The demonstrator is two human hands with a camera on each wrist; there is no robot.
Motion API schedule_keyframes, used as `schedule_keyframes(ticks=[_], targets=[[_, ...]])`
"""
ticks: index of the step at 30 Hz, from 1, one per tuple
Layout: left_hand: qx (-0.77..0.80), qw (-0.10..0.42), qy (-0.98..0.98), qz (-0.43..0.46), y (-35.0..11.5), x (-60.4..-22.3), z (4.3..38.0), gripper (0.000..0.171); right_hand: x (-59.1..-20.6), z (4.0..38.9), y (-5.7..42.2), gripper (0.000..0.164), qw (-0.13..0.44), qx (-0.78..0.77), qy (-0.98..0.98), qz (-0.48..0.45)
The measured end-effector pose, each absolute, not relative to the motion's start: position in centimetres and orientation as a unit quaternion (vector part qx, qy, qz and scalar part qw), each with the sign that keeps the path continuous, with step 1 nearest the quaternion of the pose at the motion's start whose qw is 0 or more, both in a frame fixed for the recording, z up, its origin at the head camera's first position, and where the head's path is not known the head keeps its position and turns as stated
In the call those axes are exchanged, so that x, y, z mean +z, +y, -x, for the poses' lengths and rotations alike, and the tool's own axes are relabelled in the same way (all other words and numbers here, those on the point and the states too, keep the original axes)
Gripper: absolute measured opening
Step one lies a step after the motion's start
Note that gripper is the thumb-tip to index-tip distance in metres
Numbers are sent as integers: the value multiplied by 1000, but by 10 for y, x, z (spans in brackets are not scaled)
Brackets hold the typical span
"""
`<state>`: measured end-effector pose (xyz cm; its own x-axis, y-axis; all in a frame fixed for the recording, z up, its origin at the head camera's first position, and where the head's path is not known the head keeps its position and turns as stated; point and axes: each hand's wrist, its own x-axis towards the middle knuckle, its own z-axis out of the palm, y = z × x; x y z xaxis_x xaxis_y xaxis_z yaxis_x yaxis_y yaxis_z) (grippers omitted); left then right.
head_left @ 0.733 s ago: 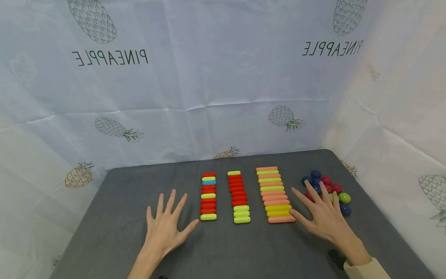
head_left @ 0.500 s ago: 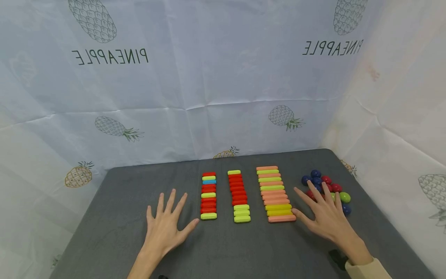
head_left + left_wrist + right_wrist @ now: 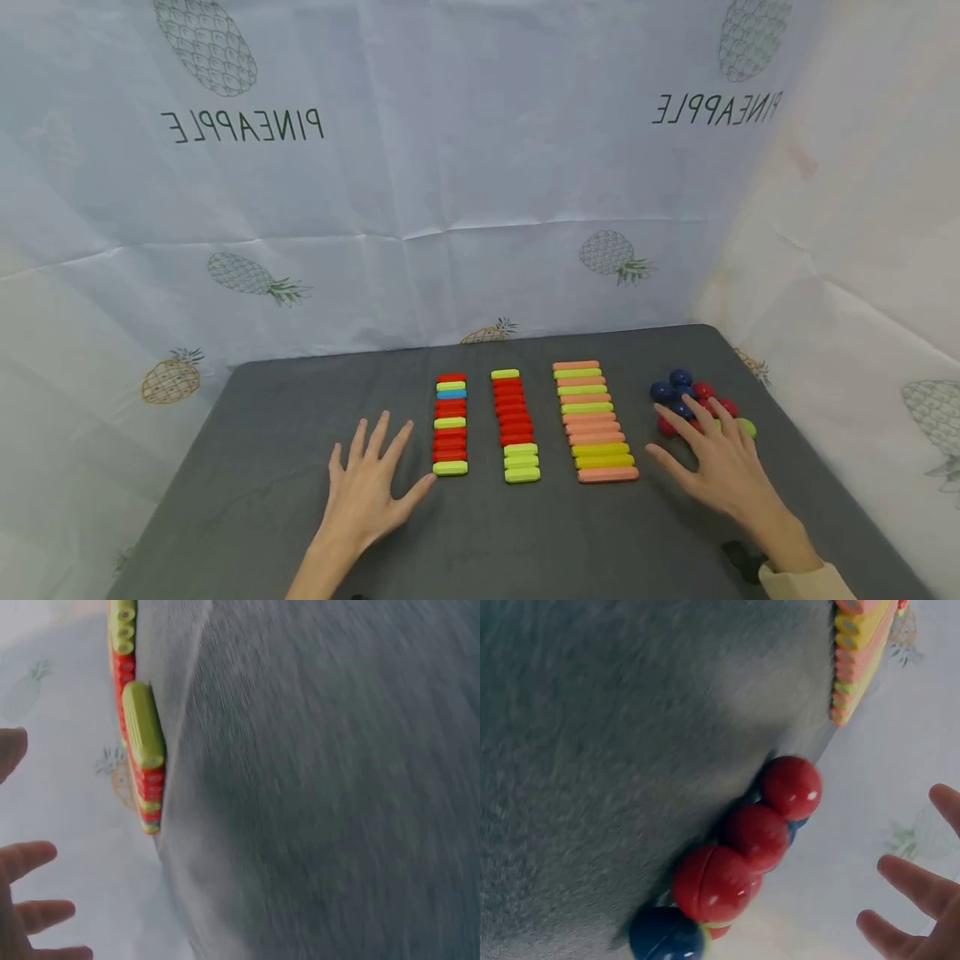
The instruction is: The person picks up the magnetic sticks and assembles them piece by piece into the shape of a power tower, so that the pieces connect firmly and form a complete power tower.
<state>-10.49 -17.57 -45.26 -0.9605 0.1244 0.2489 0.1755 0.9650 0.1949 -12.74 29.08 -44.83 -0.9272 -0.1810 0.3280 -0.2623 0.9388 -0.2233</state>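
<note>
My left hand (image 3: 363, 496), fingers spread and holding nothing, hovers left of a column of short red, yellow-green and blue plastic sticks (image 3: 450, 433). Its thumb points at the nearest yellow-green stick (image 3: 142, 724), seen end-on in the left wrist view. My right hand (image 3: 723, 467) is likewise spread and holds nothing. It partly covers a cluster of shiny balls, among them dark blue balls (image 3: 662, 392) and red balls (image 3: 712, 885). Between the hands lie a red and yellow-green stick column (image 3: 514, 417) and a wider column of orange, yellow and yellow-green sticks (image 3: 596, 429).
A dark grey table (image 3: 480, 533) carries everything. Behind it and along the sides hangs a pale cloth (image 3: 480, 167) printed with pineapples and mirrored lettering. A black object (image 3: 742, 560) shows by my right wrist.
My left hand has shifted slightly right. The right hand has drawn right and toward me, so its thumb now stands farther from the orange stick column. The sticks keep their arrangement.
</note>
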Motion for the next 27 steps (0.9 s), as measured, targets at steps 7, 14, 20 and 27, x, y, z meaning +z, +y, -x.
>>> schedule_keyframes(ticks=[7,14,20,27], targets=[[-180,184,-953,162,-138,-454,112,51,-449,140,316,61,156,153,-972,-86],[-233,149,-930,242,-94,-457,121,42,-460,146,329,60,136,170,-971,-96],[-264,73,-920,280,-73,-463,130,39,-466,157,325,56,160,186,-958,-150],[-284,27,-914,288,-64,-469,135,35,-465,179,317,46,138,223,-949,-176]])
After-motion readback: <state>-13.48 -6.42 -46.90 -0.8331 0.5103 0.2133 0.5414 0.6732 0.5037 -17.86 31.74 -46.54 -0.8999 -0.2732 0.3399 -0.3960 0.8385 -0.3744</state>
